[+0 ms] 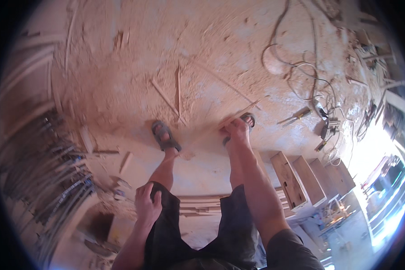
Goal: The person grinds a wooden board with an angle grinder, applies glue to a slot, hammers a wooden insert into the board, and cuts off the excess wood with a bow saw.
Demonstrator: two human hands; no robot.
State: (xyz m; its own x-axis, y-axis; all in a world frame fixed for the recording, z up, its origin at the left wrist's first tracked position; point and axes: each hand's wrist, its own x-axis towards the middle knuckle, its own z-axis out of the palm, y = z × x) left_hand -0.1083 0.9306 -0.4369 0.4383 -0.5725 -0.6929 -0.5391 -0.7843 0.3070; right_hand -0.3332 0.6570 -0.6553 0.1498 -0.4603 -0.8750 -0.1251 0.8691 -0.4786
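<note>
My right hand [236,128] reaches down beside my right sandal [248,119]. Its fingers are closed on a thin wooden strip [244,110], which slants up and to the right just above the floor. Bent over my left knee, my left hand [148,203] rests with its fingers lying on the dark shorts and nothing in it. Two more narrow wooden strips [165,100] lie on the floor ahead of my left sandal [165,136], meeting near their close ends.
Sawdust covers the floor [135,58]. Cables [314,67] loop at the right, near a yellow-and-dark hand tool [299,115] and a power strip [330,128]. Wooden drawer-like boxes [289,180] stand at the lower right. Thin rods [45,198] are bundled at the left.
</note>
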